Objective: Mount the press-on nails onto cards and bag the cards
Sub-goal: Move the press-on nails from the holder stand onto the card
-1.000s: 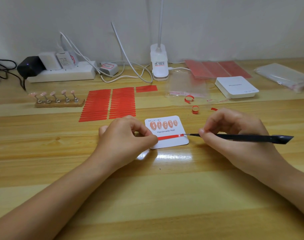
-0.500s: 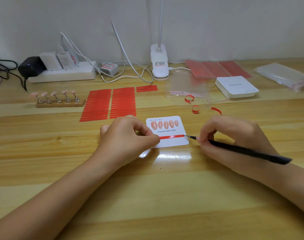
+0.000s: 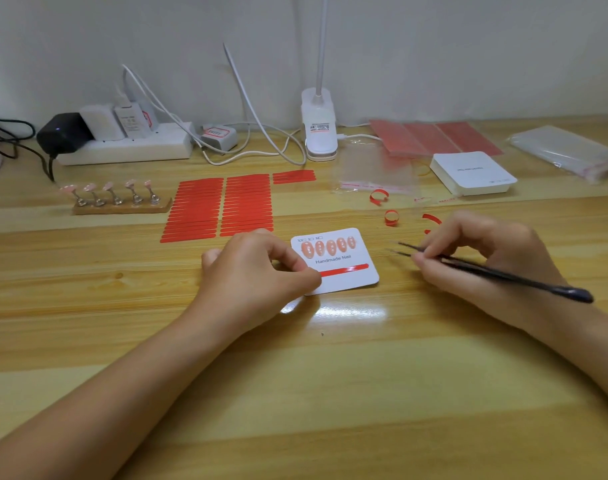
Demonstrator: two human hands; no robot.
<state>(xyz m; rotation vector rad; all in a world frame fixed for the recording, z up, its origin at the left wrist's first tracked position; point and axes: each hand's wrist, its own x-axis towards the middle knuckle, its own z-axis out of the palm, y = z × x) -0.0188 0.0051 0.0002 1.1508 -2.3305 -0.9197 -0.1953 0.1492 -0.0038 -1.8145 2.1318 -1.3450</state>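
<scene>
Five pink press-on nails (image 3: 328,247) in a row on white card (image 3: 363,280), red strip (image 3: 344,270) below "Handmade Nail" text, left hand (image 3: 257,275) fingers curled, pinching card edge, right hand (image 3: 482,261) fingers clamped on black tweezers (image 3: 496,273), tips apart

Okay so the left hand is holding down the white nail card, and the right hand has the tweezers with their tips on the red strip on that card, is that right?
Not quite. In the head view the left hand does hold the white nail card, but the tweezers in the right hand have their tips off to the card's right, clear of the red strip.
</scene>
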